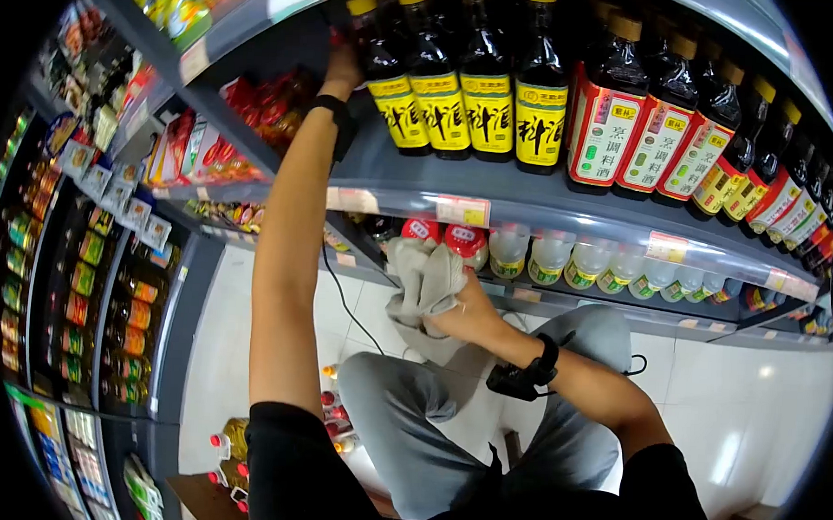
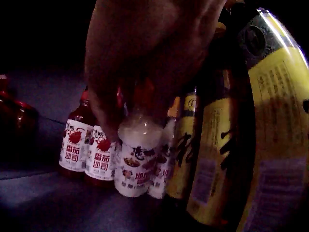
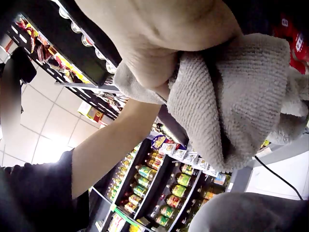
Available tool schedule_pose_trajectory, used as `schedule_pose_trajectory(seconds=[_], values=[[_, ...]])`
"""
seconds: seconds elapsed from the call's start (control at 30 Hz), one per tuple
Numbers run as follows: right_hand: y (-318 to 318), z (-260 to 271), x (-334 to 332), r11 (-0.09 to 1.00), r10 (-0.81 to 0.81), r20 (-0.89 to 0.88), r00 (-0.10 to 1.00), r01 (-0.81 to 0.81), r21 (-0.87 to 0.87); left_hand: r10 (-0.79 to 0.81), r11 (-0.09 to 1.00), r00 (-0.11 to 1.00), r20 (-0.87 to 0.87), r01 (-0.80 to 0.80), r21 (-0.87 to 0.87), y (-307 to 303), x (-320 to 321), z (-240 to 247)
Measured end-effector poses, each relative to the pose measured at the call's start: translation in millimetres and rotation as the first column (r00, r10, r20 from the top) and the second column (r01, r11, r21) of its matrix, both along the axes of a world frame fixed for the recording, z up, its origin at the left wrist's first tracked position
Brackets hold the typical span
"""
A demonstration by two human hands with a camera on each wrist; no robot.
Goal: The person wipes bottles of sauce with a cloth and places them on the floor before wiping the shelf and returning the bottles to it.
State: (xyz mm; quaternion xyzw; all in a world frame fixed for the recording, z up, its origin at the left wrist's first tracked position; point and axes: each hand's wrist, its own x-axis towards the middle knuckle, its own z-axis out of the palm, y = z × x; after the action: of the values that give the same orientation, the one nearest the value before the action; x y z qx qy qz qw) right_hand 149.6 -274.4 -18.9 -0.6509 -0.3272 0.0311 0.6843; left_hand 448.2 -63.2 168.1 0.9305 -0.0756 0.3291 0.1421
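Note:
My left hand [image 1: 344, 69] reaches deep into the shelf, left of a row of yellow-labelled dark bottles [image 1: 488, 105]. In the left wrist view its fingers come down around the top of a white-labelled sauce bottle [image 2: 138, 166]; the hand hides most of the neck. Two red ketchup bottles [image 2: 74, 145] with white labels stand just left of it. My right hand [image 1: 465, 310] grips a bunched grey cloth [image 1: 425, 279] in front of the lower shelf. Ribbed folds of that cloth hang below the hand in the right wrist view.
Red-boxed cooking wine bottles [image 1: 608, 129] stand on the same shelf to the right. Clear bottles [image 1: 547, 256] line the lower shelf. Red-capped oil bottles [image 1: 232, 438] sit on the floor by a cardboard box [image 1: 192, 501]. A black cable [image 1: 350, 299] hangs from the left wrist.

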Motion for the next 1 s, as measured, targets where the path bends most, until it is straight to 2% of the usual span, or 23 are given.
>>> schedule_pose_trajectory(seconds=[0.03,0.07,0.1,0.2,0.23,0.27,0.33,0.4,0.47,0.53,0.57,0.6,0.67,0.7,0.73,0.8,0.83,0.87,0.93,1.0], values=[[0,3,-2,1.000,0.011,0.007,1.000,-0.011,-0.009,-0.032,0.999,0.998,0.050,0.033,-0.010,-1,-8,-2],[2,7,-5,0.998,-0.038,-0.016,0.999,0.039,0.051,-0.072,0.997,0.992,0.100,0.074,-0.013,2,-6,-8],[4,12,-6,0.989,-0.088,-0.043,0.995,0.092,0.117,-0.022,0.996,0.972,0.233,0.041,-0.075,2,-3,-11],[4,-3,3,0.986,-0.116,-0.025,0.993,0.118,0.120,0.020,1.000,0.981,0.193,-0.016,-0.023,17,-28,-4],[-1,-1,4,0.985,-0.039,-0.078,0.996,0.052,0.167,0.013,0.983,0.984,0.178,0.020,-0.181,17,-50,3],[-3,3,5,0.984,-0.031,-0.082,0.996,0.045,0.173,0.002,0.963,0.968,0.251,0.066,-0.260,19,-75,10],[-8,10,7,0.990,-0.125,-0.050,0.991,0.128,0.063,0.071,0.936,0.973,0.221,0.012,-0.353,36,-112,20],[-15,28,4,0.985,-0.152,-0.045,0.987,0.155,0.077,0.052,0.916,0.976,0.213,0.039,-0.399,51,-153,22],[-18,31,8,0.979,-0.176,-0.036,0.984,0.179,0.100,-0.083,0.827,0.930,0.358,0.264,-0.495,44,-206,21],[-26,17,18,0.962,-0.260,0.119,0.958,0.247,0.113,-0.098,0.721,0.950,0.298,0.274,-0.637,32,-259,22],[-33,37,7,0.973,-0.165,-0.116,0.980,0.181,0.145,-0.129,0.640,0.961,0.246,0.270,-0.720,24,-282,21],[-38,46,3,0.973,-0.165,-0.117,0.979,0.181,0.140,-0.178,0.617,0.956,0.233,0.293,-0.730,26,-292,12],[-49,52,5,0.973,0.110,-0.407,0.907,-0.015,0.229,-0.304,0.444,0.937,0.170,0.298,-0.845,-18,-327,4],[-51,36,16,0.971,0.183,-0.438,0.880,-0.093,0.220,-0.340,0.481,0.932,0.125,0.287,-0.829,-28,-330,-9],[-55,39,9,0.975,0.171,-0.451,0.876,-0.086,0.203,-0.387,0.458,0.919,0.070,0.258,-0.851,-46,-334,-20],[-57,69,-9,0.992,0.129,-0.305,0.944,-0.121,0.044,-0.515,0.360,0.851,0.103,0.323,-0.875,-73,-327,-48],[-59,79,-23,0.997,0.077,-0.402,0.913,-0.080,0.008,-0.544,0.348,0.832,0.103,0.336,-0.875,-88,-330,-58],[-61,68,-18,0.997,0.066,-0.416,0.907,-0.073,0.000,-0.574,0.338,0.812,0.102,0.349,-0.874,-99,-332,-67],[-61,54,-1,0.995,0.072,-0.323,0.944,-0.093,-0.048,-0.563,0.290,0.792,0.237,0.458,-0.840,-111,-331,-88],[-66,56,-4,0.993,0.036,-0.358,0.933,-0.074,-0.094,-0.546,0.271,0.810,0.216,0.415,-0.869,-113,-337,-96]])
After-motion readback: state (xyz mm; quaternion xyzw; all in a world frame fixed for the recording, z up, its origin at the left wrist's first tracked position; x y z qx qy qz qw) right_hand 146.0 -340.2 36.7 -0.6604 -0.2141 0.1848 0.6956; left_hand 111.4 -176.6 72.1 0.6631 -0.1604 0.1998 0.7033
